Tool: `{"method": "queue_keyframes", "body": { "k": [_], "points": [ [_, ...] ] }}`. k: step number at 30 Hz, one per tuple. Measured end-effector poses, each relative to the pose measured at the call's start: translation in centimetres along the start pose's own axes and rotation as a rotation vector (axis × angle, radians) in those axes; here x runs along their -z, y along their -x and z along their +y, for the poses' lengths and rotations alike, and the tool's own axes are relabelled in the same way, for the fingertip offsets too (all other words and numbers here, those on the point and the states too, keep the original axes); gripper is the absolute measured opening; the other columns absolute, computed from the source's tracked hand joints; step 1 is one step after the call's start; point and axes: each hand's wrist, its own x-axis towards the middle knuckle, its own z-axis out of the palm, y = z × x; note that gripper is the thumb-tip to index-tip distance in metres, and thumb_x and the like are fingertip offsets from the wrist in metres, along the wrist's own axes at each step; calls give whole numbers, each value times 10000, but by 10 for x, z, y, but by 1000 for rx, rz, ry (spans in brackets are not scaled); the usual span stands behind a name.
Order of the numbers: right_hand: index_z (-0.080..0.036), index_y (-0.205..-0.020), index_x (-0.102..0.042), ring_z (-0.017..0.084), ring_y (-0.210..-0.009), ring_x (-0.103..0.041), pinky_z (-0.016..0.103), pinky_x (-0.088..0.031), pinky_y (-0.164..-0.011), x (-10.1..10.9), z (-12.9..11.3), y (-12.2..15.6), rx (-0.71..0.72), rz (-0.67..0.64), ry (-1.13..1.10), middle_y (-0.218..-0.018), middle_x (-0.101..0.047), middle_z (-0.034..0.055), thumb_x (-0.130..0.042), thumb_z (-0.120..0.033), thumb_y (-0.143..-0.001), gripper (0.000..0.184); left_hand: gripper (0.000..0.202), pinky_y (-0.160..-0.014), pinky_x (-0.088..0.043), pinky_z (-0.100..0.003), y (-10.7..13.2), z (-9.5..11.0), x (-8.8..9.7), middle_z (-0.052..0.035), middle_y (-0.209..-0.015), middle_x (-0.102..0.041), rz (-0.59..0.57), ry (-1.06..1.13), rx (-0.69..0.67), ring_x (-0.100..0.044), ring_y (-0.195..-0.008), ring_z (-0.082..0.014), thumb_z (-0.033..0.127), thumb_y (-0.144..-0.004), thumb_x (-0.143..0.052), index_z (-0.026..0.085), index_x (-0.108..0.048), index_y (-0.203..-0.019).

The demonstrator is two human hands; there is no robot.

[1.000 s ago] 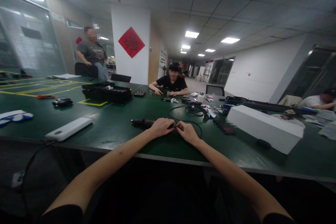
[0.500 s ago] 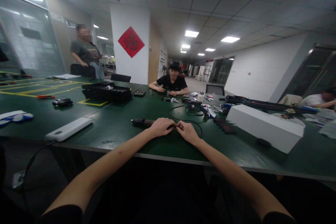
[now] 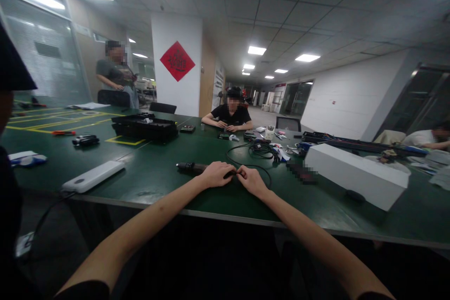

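Note:
A dark cylindrical tool (image 3: 190,168) lies on the green table (image 3: 154,183) in front of me, with a black cable (image 3: 246,149) looping off behind it. My left hand (image 3: 217,174) is closed over the tool's body. My right hand (image 3: 250,180) pinches the cable where it meets the tool. The two hands touch each other at the fingertips.
A long white box (image 3: 355,176) lies at the right, a white flat device (image 3: 93,176) at the left edge. A black case (image 3: 145,126) and small tools sit further back. One person sits opposite, another stands at the back left, a dark figure is at the left edge.
My hands have stayed on the tool and cable. The view has tilted slightly and a dark figure has come into the left edge. The standing person has shifted a little.

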Motion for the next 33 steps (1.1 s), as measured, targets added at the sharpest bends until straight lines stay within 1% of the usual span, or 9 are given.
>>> {"method": "queue_keyframes", "body": {
  "k": [2,5,10,14,19,24,28,31,33],
  "points": [
    [-222,-985,-677,150,-624,-570,232,-392,-640,0,0,0,-4,0,-2,-673,-615,-28,-629,-258,-929,82,189,-866,-476,-311,0,0,0,-24,-1039,-726,1,3,3,-687,-985,-203,370,-990,-572,262,-620,-1137],
    [-225,-977,-676,150,-620,-570,231,-393,-632,0,0,0,-9,2,-8,-675,-616,-27,-629,-261,-931,75,194,-847,-479,-312,0,0,-1,-28,-1003,-728,9,5,61,-689,-957,-209,400,-988,-578,249,-621,-1102],
    [-227,-975,-679,152,-630,-573,232,-398,-635,0,0,1,-11,5,-7,-680,-617,-24,-631,-262,-928,75,194,-864,-481,-313,0,1,-2,-29,-1037,-725,8,9,15,-687,-982,-207,379,-987,-576,262,-622,-1135],
    [-227,-963,-676,152,-635,-578,231,-392,-633,0,-1,1,-18,2,2,-684,-621,-23,-629,-261,-932,66,193,-840,-482,-311,-1,1,-2,-30,-1000,-723,19,9,79,-688,-943,-207,411,-991,-576,251,-625,-1087],
    [-227,-975,-671,150,-629,-570,232,-379,-631,0,-1,1,-4,-4,13,-667,-598,-31,-624,-247,-936,64,205,-872,-480,-316,0,0,-2,-27,-1031,-724,11,15,10,-686,-985,-209,385,-980,-588,265,-626,-1142],
    [-228,-979,-675,151,-639,-577,234,-381,-638,-1,0,0,-13,7,17,-692,-621,-25,-630,-239,-932,66,197,-847,-488,-314,-1,1,-2,-31,-1003,-724,18,24,67,-688,-944,-208,409,-981,-591,251,-642,-1086],
    [-227,-993,-679,151,-634,-578,234,-378,-630,-1,0,0,-18,1,23,-690,-624,-25,-640,-237,-926,78,216,-876,-489,-318,0,2,0,-39,-1052,-725,8,25,13,-687,-989,-211,360,-967,-597,261,-646,-1153],
    [-227,-986,-673,153,-633,-581,235,-379,-626,-1,0,0,-18,-3,23,-692,-627,-22,-640,-241,-930,67,180,-852,-490,-318,0,2,0,-37,-1020,-725,17,22,64,-688,-961,-212,376,-978,-592,254,-652,-1096],
    [-229,-986,-667,154,-640,-586,236,-385,-633,-1,0,0,-14,-1,21,-700,-633,-20,-635,-240,-933,63,200,-848,-488,-320,0,2,0,-34,-1009,-726,22,20,76,-689,-950,-215,405,-973,-604,256,-644,-1100]
  ]
}}
